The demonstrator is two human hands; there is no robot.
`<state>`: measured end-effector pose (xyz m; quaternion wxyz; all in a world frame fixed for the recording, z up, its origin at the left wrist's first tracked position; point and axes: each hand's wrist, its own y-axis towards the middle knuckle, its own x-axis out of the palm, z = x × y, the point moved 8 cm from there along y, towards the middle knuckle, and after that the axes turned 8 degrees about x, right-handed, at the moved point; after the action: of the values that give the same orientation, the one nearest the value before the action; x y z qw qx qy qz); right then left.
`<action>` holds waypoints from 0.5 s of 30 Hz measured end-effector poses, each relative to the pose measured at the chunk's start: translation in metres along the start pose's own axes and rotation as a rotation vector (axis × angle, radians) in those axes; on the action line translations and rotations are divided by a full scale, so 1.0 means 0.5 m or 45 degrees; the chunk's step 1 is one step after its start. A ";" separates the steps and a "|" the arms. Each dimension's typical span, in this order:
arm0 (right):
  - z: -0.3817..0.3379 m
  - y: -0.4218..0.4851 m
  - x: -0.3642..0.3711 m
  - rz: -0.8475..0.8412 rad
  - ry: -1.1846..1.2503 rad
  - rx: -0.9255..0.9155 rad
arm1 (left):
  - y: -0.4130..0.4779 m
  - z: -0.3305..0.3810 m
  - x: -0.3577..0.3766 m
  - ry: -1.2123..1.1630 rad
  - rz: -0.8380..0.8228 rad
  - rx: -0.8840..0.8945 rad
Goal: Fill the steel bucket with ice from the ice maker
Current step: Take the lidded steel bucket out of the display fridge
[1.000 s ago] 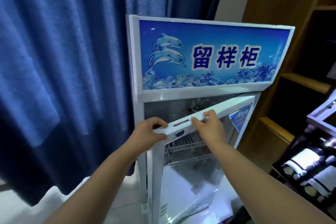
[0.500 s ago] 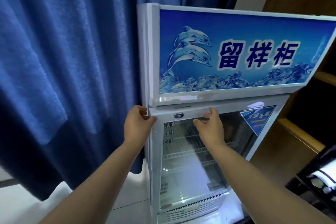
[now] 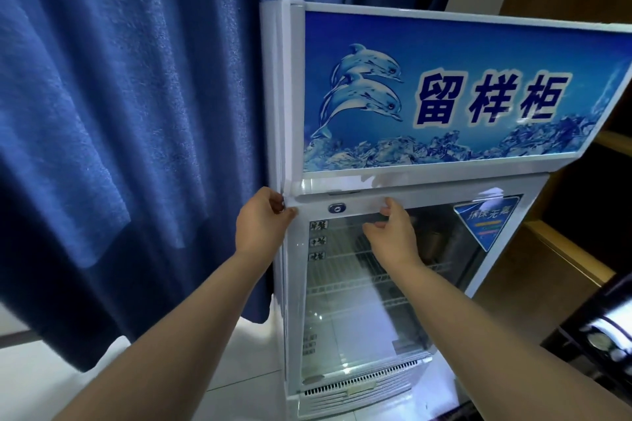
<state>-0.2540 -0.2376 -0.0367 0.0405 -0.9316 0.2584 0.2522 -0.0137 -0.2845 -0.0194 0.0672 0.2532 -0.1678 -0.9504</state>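
Observation:
A white display fridge with a blue dolphin header sign [image 3: 444,96] stands in front of me. Its glass door [image 3: 362,204] is closed. My left hand [image 3: 263,225] holds the door's upper left corner, fingers curled round the edge. My right hand [image 3: 393,236] rests its fingertips on the door's top frame, right of the lock [image 3: 337,208]. Behind the glass are wire shelves [image 3: 342,287] and a dull metallic cylinder [image 3: 441,243]; I cannot tell whether it is the steel bucket. No ice is visible.
A heavy blue curtain [image 3: 119,113] hangs close on the left, reaching the pale tiled floor [image 3: 51,369]. Wooden shelving [image 3: 564,256] stands right of the fridge. A black rack with shiny round things [image 3: 598,335] juts in at the lower right.
The fridge door has swung from half open to closed under both hands. My view has moved closer and shifted left.

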 end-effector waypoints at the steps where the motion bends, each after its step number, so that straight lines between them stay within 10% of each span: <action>1: 0.001 -0.004 0.002 -0.015 -0.014 -0.002 | -0.001 0.000 -0.001 0.022 -0.010 -0.003; 15: -0.029 -0.182 0.049 -0.332 0.081 -0.083 | -0.183 -0.003 -0.117 0.155 -0.011 -0.103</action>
<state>-0.1837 -0.1733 -0.0413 0.0343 -0.9657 0.1278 0.2233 0.0336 -0.1871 -0.0263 0.0835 0.3083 -0.1238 -0.9395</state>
